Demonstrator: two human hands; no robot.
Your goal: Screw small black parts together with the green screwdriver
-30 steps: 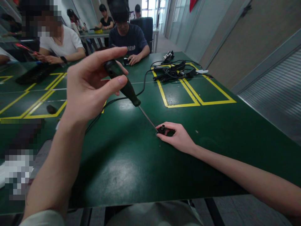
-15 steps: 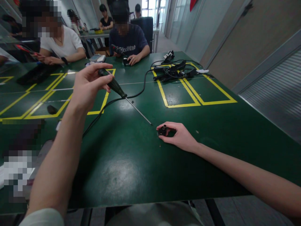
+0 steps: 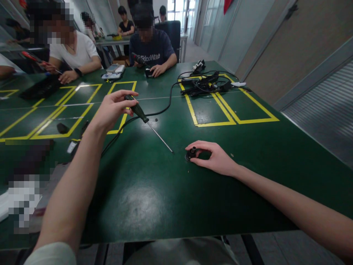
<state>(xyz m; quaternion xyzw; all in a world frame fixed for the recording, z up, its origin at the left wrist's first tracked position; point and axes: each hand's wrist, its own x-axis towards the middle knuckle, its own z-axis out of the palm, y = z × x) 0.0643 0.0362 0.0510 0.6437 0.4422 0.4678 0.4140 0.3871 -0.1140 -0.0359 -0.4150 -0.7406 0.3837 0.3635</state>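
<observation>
My left hand (image 3: 114,106) is closed around the dark green handle of a screwdriver (image 3: 138,111). Its thin metal shaft slants down to the right, and the tip is a short way left of my right hand (image 3: 211,156). Between the thumb and fingers of that hand is a small black round part (image 3: 191,154) with a short hollow stub on top, resting on the green table (image 3: 171,198). The screwdriver tip is apart from the black part. Its underside is hidden.
Black cables and dark parts (image 3: 206,84) lie in a heap at the back right, over yellow tape outlines. A long black cable (image 3: 165,108) runs across the table behind the screwdriver. A small black object (image 3: 62,128) lies at left. Co-workers sit across the table.
My left hand has moved down and slightly right, and the screwdriver tip has moved left and lower, away from the black part. My right hand has barely shifted.
</observation>
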